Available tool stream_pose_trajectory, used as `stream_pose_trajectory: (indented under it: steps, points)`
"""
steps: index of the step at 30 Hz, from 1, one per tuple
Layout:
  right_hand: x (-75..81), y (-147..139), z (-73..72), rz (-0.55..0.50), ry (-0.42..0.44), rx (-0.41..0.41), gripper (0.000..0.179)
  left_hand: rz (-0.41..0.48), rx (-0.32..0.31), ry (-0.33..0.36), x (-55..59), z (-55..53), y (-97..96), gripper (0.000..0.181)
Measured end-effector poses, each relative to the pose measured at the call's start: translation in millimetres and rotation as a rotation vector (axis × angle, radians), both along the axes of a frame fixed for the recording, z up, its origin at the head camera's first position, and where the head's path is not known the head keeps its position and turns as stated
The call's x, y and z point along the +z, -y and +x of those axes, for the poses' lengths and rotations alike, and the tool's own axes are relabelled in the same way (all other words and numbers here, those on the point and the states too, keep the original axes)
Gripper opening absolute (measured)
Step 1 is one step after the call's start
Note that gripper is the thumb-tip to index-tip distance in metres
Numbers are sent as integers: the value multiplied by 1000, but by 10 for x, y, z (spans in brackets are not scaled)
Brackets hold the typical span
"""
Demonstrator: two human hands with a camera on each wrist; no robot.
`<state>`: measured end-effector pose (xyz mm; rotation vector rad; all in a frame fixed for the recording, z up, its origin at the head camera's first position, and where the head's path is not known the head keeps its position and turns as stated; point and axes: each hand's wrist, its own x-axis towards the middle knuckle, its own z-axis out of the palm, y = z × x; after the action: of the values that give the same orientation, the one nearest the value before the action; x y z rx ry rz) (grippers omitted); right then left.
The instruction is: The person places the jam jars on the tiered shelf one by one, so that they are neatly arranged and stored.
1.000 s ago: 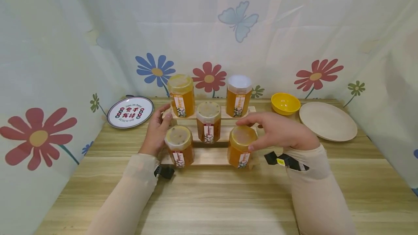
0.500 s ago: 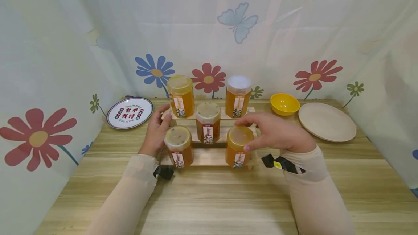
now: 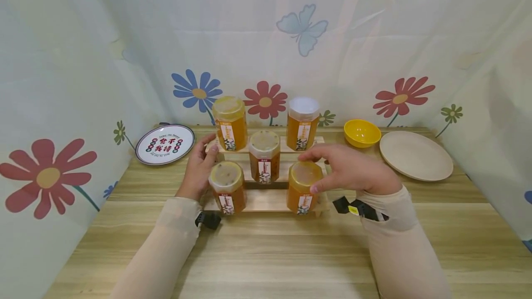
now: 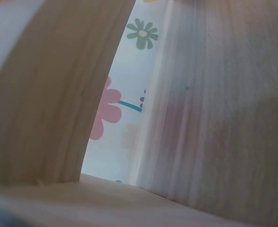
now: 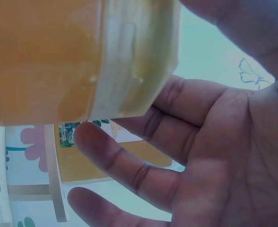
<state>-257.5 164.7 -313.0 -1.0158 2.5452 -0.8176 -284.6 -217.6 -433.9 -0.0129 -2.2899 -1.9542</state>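
My right hand (image 3: pixel 353 167) holds the front-right honey jar (image 3: pixel 300 197) near its yellow lid, thumb at the front and forefinger behind. In the right wrist view, the jar (image 5: pixel 44 61) fills the upper left, and the lower fingers (image 5: pixel 129 170) spread away from it. The jar stands on the lowest step of a tiered wooden stand (image 3: pixel 262 200). My left hand (image 3: pixel 199 170) grips the stand's left side, close beside the front-left jar (image 3: pixel 232 200); its fingertips are partly hidden. Only wooden boards (image 4: pixel 224 109) of the stand show in the left wrist view, no fingers.
Another jar (image 3: pixel 264 170) stands on the middle step. A yellow-lidded jar (image 3: pixel 234 135) and a white-lidded jar (image 3: pixel 300 133) are on the top step. A printed plate (image 3: pixel 145 149) lies left; a yellow bowl (image 3: pixel 362 134) and beige plate (image 3: pixel 415 156) lie right.
Since one second ago, my right hand and the front-right jar have shifted slightly left, and the jar's label has turned more to the front. The left hand keeps its place.
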Motion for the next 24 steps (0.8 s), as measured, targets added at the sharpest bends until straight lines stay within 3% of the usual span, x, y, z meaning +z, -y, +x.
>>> stream_pose_trajectory:
  steps: [13,24]
  points:
    - [-25,-30,-19,2,-7,-1,71,-5,2,-57,-48,-20,-22,51]
    - [31,-122,93,-58,-51,-51,74,-15,1,-64,-112,-23,-15,51]
